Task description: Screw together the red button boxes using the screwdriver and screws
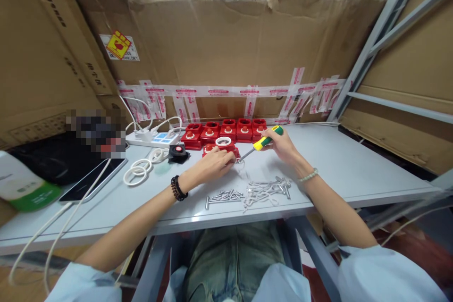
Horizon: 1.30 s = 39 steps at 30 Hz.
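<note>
My left hand (214, 164) is closed on a red plastic part (223, 147) with a white ring on top, holding it down on the grey table (347, 160). My right hand (283, 145) grips a screwdriver (264, 141) with a yellow and green handle, its shaft angled down-left to the red part. Behind them stands a row of several more red parts (226, 130). A heap of screws and metal pieces (249, 191) lies near the table's front edge, between my forearms.
A white power strip (154, 138) with plugs, loose white rings (139, 171), a small black part (178, 152), a tablet (94, 179) and a green-white container (21, 186) sit left. Taped cardboard (226, 47) walls the back; metal shelving (375, 37) stands right.
</note>
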Motion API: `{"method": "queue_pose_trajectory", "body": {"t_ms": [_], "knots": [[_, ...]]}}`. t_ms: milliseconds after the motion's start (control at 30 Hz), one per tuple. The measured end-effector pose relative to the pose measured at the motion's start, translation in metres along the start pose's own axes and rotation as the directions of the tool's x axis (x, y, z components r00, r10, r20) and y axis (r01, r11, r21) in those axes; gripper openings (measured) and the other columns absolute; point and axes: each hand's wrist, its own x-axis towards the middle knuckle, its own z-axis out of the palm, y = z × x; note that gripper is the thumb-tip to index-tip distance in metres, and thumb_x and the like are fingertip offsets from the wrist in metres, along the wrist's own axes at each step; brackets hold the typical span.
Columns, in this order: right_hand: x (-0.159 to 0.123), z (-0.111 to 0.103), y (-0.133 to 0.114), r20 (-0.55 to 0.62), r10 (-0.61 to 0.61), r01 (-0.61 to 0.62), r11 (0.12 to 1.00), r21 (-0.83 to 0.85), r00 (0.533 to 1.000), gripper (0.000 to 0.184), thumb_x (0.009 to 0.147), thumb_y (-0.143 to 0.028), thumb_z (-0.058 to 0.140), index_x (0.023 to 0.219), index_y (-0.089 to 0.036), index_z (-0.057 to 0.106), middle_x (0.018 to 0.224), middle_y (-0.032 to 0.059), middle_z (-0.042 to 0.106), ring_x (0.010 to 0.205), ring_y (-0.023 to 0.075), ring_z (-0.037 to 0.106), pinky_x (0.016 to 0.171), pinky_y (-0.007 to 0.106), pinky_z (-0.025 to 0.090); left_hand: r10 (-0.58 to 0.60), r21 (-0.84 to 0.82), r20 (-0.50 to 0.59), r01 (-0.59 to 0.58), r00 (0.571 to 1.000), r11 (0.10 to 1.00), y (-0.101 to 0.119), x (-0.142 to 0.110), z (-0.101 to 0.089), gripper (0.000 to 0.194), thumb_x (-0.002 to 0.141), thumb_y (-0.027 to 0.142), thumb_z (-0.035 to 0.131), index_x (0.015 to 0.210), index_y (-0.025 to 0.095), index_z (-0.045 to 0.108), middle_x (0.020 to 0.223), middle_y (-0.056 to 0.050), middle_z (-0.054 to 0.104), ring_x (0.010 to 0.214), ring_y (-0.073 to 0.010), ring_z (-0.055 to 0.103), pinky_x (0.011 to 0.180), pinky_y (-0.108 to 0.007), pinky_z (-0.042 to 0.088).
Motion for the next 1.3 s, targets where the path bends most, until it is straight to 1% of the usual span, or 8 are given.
{"method": "queue_pose_trajectory", "body": {"t_ms": [167, 267, 367, 667, 833, 1000, 1133, 1300], "knots": [[0.0, -0.002, -0.002, -0.005, -0.018, 0.018, 1.0, 0.021, 1.0, 0.023, 0.058, -0.028, 0.079, 0.062, -0.017, 0.059, 0.059, -0.0015, 0.059, 0.055, 0.0135, 0.059, 0.046, 0.029, 0.059, -0.032, -0.282, -0.075, 0.009, 0.997, 0.959, 0.002, 0.003, -0.002, 0.01, 0.095, 0.023, 0.046, 0.101, 0.019, 0.053, 0.098, -0.008, 0.065, 0.089, -0.0207, 0.06, 0.078, -0.033, 0.047], [0.0, -0.004, -0.003, -0.009, -0.032, 0.033, 0.999, 0.042, 0.999, 0.026, 0.055, -0.031, 0.081, 0.059, -0.018, 0.058, 0.057, -0.0021, 0.057, 0.055, 0.0129, 0.057, 0.045, 0.028, 0.057, -0.063, -0.385, -0.095, 0.021, 0.993, 0.923, 0.005, 0.005, -0.007, 0.021, 0.095, 0.026, 0.049, 0.115, 0.019, 0.05, 0.092, -0.006, 0.066, 0.085, -0.0191, 0.062, 0.077, -0.032, 0.048], [0.0, -0.005, -0.005, -0.022, -0.048, 0.049, 0.997, 0.056, 0.999, 0.028, 0.052, -0.031, 0.082, 0.057, -0.018, 0.058, 0.057, -0.0023, 0.056, 0.056, 0.0128, 0.056, 0.044, 0.027, 0.056, -0.079, -0.396, -0.126, 0.023, 0.989, 0.918, 0.008, 0.007, -0.011, 0.029, 0.095, 0.029, 0.051, 0.122, 0.018, 0.052, 0.09, -0.005, 0.067, 0.084, -0.019, 0.062, 0.078, -0.032, 0.048], [0.002, -0.006, -0.006, -0.017, -0.17, 0.171, 0.984, 0.059, 0.985, 0.019, 0.051, -0.029, 0.074, 0.054, -0.017, 0.06, 0.056, -0.0034, 0.054, 0.051, 0.0111, 0.052, 0.04, 0.026, 0.052, -0.092, -0.36, -0.187, 0.019, 0.978, 0.933, 0.011, 0.027, -0.018, 0.019, 0.092, 0.029, 0.058, 0.079, 0.016, 0.065, 0.075, -0.003, 0.064, 0.07, -0.0147, 0.056, 0.069, -0.027, 0.043], [0.011, -0.023, -0.018, -0.231, -0.257, 0.301, 0.937, 0.177, 0.938, 0.019, 0.052, -0.026, 0.071, 0.054, -0.018, 0.054, 0.058, -0.0046, 0.053, 0.052, 0.0084, 0.05, 0.036, 0.017, 0.043, -0.097, -0.289, -0.183, 0.04, 0.978, 0.956, 0.01, 0.039, -0.021, 0.016, 0.091, 0.024, 0.06, 0.078, 0.015, 0.064, 0.076, -0.004, 0.067, 0.071, -0.0149, 0.059, 0.068, -0.026, 0.044], [0.022, -0.044, -0.031, -0.542, -0.204, 0.386, 0.889, 0.247, 0.815, 0.027, 0.059, -0.029, 0.069, 0.058, -0.02, 0.044, 0.053, -0.0092, 0.041, 0.045, 0.0059, 0.044, 0.038, 0.017, 0.045, 0.076, -0.139, 0.018, -0.073, 0.997, 0.988, 0.038, 0.06, -0.016, 0.016, 0.093, 0.021, 0.058, 0.081, 0.014, 0.067, 0.084, -0.008, 0.07, 0.082, -0.0193, 0.065, 0.073, -0.028, 0.047], [0.025, -0.049, -0.031, -0.604, -0.213, 0.414, 0.885, 0.213, 0.767, 0.026, 0.06, -0.03, 0.069, 0.06, -0.02, 0.044, 0.055, -0.0091, 0.042, 0.046, 0.0054, 0.043, 0.038, 0.017, 0.043, 0.174, -0.023, 0.303, -0.175, 0.937, 0.984, 0.074, 0.08, -0.003, 0.015, 0.091, 0.021, 0.061, 0.085, 0.012, 0.071, 0.084, -0.012, 0.072, 0.084, -0.0235, 0.068, 0.07, -0.029, 0.048], [0.026, -0.047, -0.027, -0.618, -0.235, 0.419, 0.892, 0.169, 0.75, 0.027, 0.056, -0.031, 0.068, 0.059, -0.02, 0.044, 0.054, -0.0086, 0.043, 0.046, 0.0058, 0.042, 0.035, 0.016, 0.037, 0.152, 0.038, 0.386, -0.181, 0.91, 0.983, 0.097, 0.097, 0.011, 0.018, 0.087, 0.027, 0.069, 0.091, 0.01, 0.072, 0.088, -0.015, 0.074, 0.087, -0.0265, 0.07, 0.069, -0.03, 0.05]]}}
